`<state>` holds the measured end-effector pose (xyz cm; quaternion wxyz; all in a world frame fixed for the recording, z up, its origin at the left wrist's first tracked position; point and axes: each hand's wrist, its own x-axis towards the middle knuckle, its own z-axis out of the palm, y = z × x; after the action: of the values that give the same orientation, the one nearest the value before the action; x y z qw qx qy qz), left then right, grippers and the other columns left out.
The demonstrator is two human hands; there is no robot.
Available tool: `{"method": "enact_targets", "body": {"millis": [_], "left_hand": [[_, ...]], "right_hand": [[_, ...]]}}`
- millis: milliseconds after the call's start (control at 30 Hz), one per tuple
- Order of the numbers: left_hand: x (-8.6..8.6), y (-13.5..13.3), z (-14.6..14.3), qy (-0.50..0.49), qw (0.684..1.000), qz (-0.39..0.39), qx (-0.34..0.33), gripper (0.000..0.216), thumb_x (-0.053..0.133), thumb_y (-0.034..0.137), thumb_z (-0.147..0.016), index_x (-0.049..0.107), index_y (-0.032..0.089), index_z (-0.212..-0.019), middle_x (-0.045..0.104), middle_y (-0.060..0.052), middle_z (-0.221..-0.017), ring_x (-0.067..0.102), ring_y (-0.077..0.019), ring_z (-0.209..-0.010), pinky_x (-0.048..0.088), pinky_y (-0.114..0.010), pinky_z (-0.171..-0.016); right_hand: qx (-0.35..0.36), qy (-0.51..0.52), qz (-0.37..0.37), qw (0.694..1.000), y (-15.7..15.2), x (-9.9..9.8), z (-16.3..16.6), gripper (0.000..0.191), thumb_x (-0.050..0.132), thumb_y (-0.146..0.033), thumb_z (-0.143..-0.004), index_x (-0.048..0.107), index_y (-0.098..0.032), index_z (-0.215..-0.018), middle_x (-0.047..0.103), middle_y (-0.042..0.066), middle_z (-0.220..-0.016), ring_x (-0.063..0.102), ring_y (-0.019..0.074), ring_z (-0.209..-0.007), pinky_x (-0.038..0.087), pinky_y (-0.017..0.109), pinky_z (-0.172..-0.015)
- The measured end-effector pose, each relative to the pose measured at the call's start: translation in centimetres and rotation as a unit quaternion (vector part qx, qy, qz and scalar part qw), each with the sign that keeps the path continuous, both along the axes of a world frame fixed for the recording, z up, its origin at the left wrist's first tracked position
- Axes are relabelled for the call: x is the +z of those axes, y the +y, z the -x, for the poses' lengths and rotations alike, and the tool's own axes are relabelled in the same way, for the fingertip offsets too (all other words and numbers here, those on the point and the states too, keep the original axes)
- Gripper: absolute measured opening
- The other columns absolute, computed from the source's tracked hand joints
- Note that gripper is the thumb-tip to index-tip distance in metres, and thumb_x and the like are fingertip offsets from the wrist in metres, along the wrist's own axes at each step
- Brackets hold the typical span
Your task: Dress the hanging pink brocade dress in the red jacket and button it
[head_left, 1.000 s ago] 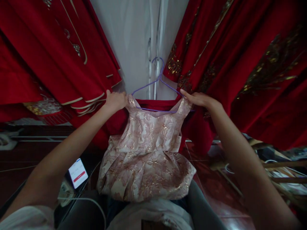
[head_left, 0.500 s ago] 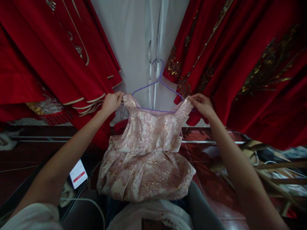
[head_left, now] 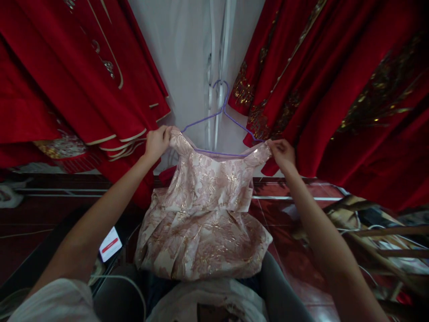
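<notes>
A pale pink dress (head_left: 208,183) with a shiny gold floral pattern hangs in front of me, its skirt resting over my lap. Inside its shoulders sits a purple wire hanger (head_left: 224,107), hook upward. With closed fingers, my left hand (head_left: 158,144) pinches the dress's left shoulder strap at its outer edge. My right hand (head_left: 283,154) grips the other strap the same way, pulling it outward along the hanger's arm. The hanger's lower bar shows across the neckline; its two ends are hidden by the straps.
Red embroidered garments (head_left: 83,80) hang on the left, and more red garments with gold sequins (head_left: 335,98) on the right. A pale wall (head_left: 181,53) stands behind. A lit phone (head_left: 110,244) lies at lower left. Wooden slats (head_left: 395,231) are at lower right.
The right strap has been drawn outward and slightly down over the hanger's end by my right hand. The left strap has shifted slightly up and left with my left hand.
</notes>
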<state>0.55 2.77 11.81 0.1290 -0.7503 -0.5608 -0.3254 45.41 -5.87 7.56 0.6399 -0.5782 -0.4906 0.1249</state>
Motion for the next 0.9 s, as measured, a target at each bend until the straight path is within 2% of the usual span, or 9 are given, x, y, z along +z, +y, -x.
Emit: {"method": "enact_targets", "body": {"millis": [100, 200, 300, 367, 400, 533, 633, 767, 900], "left_hand": [[-1.7, -0.1, 1.8, 0.063, 0.994, 0.059, 0.062, 0.05, 0.027, 0.041, -0.097, 0.068, 0.013, -0.094, 0.071, -0.016, -0.088, 0.067, -0.0275, -0.081, 0.043, -0.033, -0.07], [-3.2, -1.7, 2.6, 0.152, 0.979, 0.13, 0.042, 0.049, 0.028, 0.044, -0.097, 0.067, 0.013, -0.095, 0.07, -0.016, -0.083, 0.067, -0.0291, -0.078, 0.045, -0.034, -0.066], [-3.7, -4.1, 0.9, 0.208, 0.965, 0.139, -0.08, 0.048, 0.027, 0.045, -0.098, 0.064, 0.016, -0.099, 0.069, -0.012, -0.088, 0.066, -0.0264, -0.082, 0.047, -0.034, -0.068], [-3.4, -5.4, -1.7, 0.211, 0.956, 0.095, -0.182, 0.046, 0.026, 0.04, -0.1, 0.064, 0.015, -0.098, 0.067, -0.012, -0.098, 0.063, -0.0241, -0.095, 0.049, -0.034, -0.079], [-3.1, -5.7, -3.3, 0.205, 0.949, 0.074, -0.229, 0.044, 0.027, 0.038, -0.1, 0.064, 0.014, -0.099, 0.066, -0.013, -0.102, 0.06, -0.0239, -0.101, 0.048, -0.035, -0.085], [-2.5, -5.6, -9.9, 0.18, 0.927, 0.017, -0.329, 0.033, 0.041, 0.034, -0.097, 0.069, 0.015, -0.095, 0.056, -0.013, -0.133, 0.045, -0.0279, -0.127, 0.035, -0.049, -0.107], [-3.4, -4.7, -13.2, 0.172, 0.923, 0.035, -0.342, 0.029, 0.047, 0.031, -0.094, 0.071, 0.016, -0.088, 0.05, -0.012, -0.142, 0.038, -0.0298, -0.135, 0.019, -0.057, -0.116], [-5.3, -5.0, -14.1, 0.15, 0.925, 0.066, -0.344, 0.027, 0.049, 0.03, -0.092, 0.071, 0.017, -0.083, 0.041, -0.011, -0.149, 0.035, -0.0321, -0.137, 0.019, -0.063, -0.113], [-5.3, -6.7, -12.6, 0.113, 0.926, 0.072, -0.354, 0.029, 0.044, 0.03, -0.095, 0.07, 0.019, -0.089, 0.046, -0.008, -0.146, 0.039, -0.0268, -0.134, 0.02, -0.058, -0.115]], "right_hand": [[-0.031, 0.073, 0.05, 0.996, -1.0, -1.5, -0.3, 0.035, 0.073, -0.051, -0.066, 0.053, -0.022, -0.07, 0.059, 0.0, -0.06, 0.06, 0.0183, -0.056, 0.053, 0.032, -0.052], [0.009, 0.065, 0.126, 0.99, -2.3, -3.1, 0.4, 0.036, 0.075, -0.05, -0.064, 0.053, -0.022, -0.067, 0.057, 0.0, -0.054, 0.057, 0.0173, -0.051, 0.051, 0.031, -0.048], [0.142, -0.02, 0.165, 0.976, -3.6, -3.8, 2.6, 0.035, 0.073, -0.052, -0.067, 0.058, -0.02, -0.071, 0.064, 0.003, -0.063, 0.062, 0.0187, -0.06, 0.053, 0.032, -0.057], [0.211, -0.092, 0.147, 0.962, -4.2, -3.4, 4.9, 0.033, 0.067, -0.052, -0.074, 0.059, -0.02, -0.077, 0.068, 0.005, -0.073, 0.065, 0.02, -0.071, 0.054, 0.032, -0.066], [0.218, -0.124, 0.132, 0.959, -4.4, -2.9, 6.2, 0.031, 0.064, -0.052, -0.078, 0.058, -0.021, -0.079, 0.068, 0.005, -0.077, 0.065, 0.0205, -0.075, 0.053, 0.033, -0.069], [0.185, -0.249, 0.069, 0.948, -5.0, 0.1, 10.6, 0.021, 0.052, -0.044, -0.09, 0.057, -0.024, -0.09, 0.069, 0.006, -0.092, 0.066, 0.0226, -0.089, 0.051, 0.036, -0.079], [0.152, -0.277, -0.017, 0.949, -4.7, 2.1, 11.3, 0.019, 0.047, -0.041, -0.093, 0.055, -0.025, -0.093, 0.066, 0.009, -0.109, 0.061, 0.0245, -0.106, 0.047, 0.04, -0.093], [0.057, -0.25, -0.053, 0.965, -3.5, 2.2, 7.3, 0.021, 0.046, -0.043, -0.092, 0.054, -0.024, -0.092, 0.063, 0.011, -0.116, 0.058, 0.0243, -0.112, 0.044, 0.04, -0.097], [-0.084, -0.18, 0.024, 0.98, -3.2, -0.2, 1.3, 0.02, 0.052, -0.042, -0.086, 0.054, -0.023, -0.089, 0.064, 0.007, -0.085, 0.061, 0.023, -0.08, 0.049, 0.038, -0.081]]}}
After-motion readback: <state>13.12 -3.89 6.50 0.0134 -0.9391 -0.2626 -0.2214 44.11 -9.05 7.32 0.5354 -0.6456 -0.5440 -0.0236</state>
